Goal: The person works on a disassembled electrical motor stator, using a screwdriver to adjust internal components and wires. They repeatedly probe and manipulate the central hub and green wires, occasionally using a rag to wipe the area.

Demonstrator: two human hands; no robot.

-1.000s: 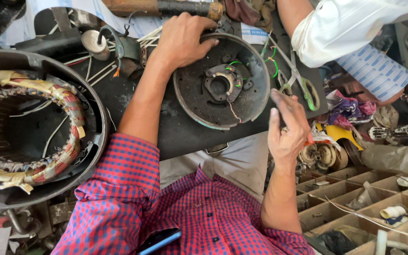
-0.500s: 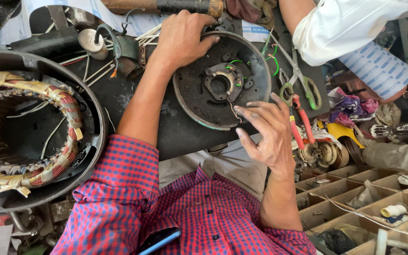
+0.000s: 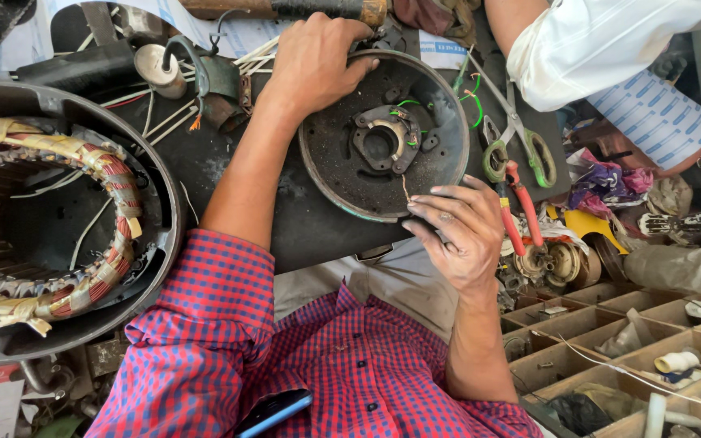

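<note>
The biggest thing on the dark counter (image 3: 285, 219) is the motor stator housing (image 3: 58, 219) at the person's left, a black ring holding copper windings bound in yellow and red tape. Next in size is the round, grimy motor end cover (image 3: 383, 138), lying flat near the middle of the counter with a bearing seat at its centre and green wires at its far side. To the person's right stands a wooden tray of compartments (image 3: 610, 341) with small parts in it. Just beside the cover's right rim lie scissors with green handles (image 3: 513, 138) and pliers with red handles (image 3: 521, 207). The left hand (image 3: 314, 61) rests on the cover's far-left rim, fingers curled over the edge and gripping it. The right hand (image 3: 456, 231) sits at the cover's near-right edge, its thumb and forefinger pinched together on a thin wire (image 3: 404, 188) that rises from the fingertips over the cover's inside. Another person's arm in a white sleeve (image 3: 602, 40) reaches in at the top right, well apart from both hands
</note>
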